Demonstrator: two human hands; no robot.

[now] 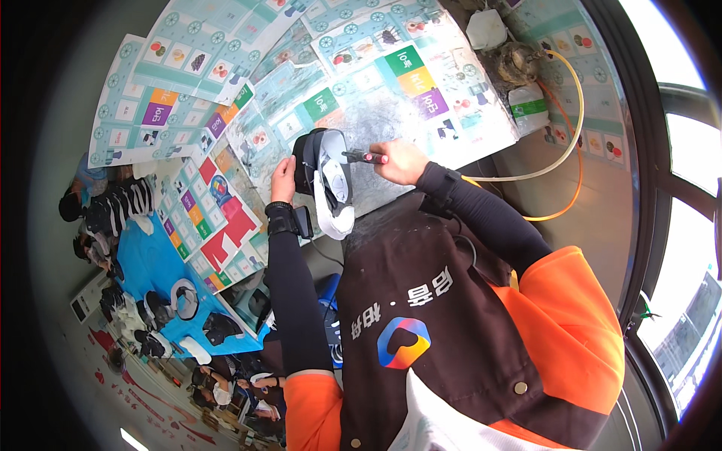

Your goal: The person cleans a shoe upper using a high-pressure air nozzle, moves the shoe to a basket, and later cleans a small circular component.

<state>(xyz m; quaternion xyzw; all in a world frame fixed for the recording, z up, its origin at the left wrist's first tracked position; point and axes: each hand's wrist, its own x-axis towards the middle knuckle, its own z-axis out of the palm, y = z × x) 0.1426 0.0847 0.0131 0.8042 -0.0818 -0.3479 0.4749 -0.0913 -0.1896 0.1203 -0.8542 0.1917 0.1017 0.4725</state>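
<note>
Worktop [383, 194]: It lay under printed sheets [470, 101], with a worn grey patch around the piece.
Blue table [143, 263]: Other dark and pale pieces [184, 298] lay on it, away to the left; whether finished or waiting could not be told.
Shoe-like piece [335, 177]: It sat on the worktop between the hands, black outside and pale inside. Work on it appeared under way, not complete; how much remained did not show.
Right hand [401, 161]: Its fingers were closed around a slim tool.
Left hand [283, 180]: It touched the black side; whether it pinched could not be told.
Slim tool [366, 157]: Dark and red, it pointed at the pale lining.
</note>
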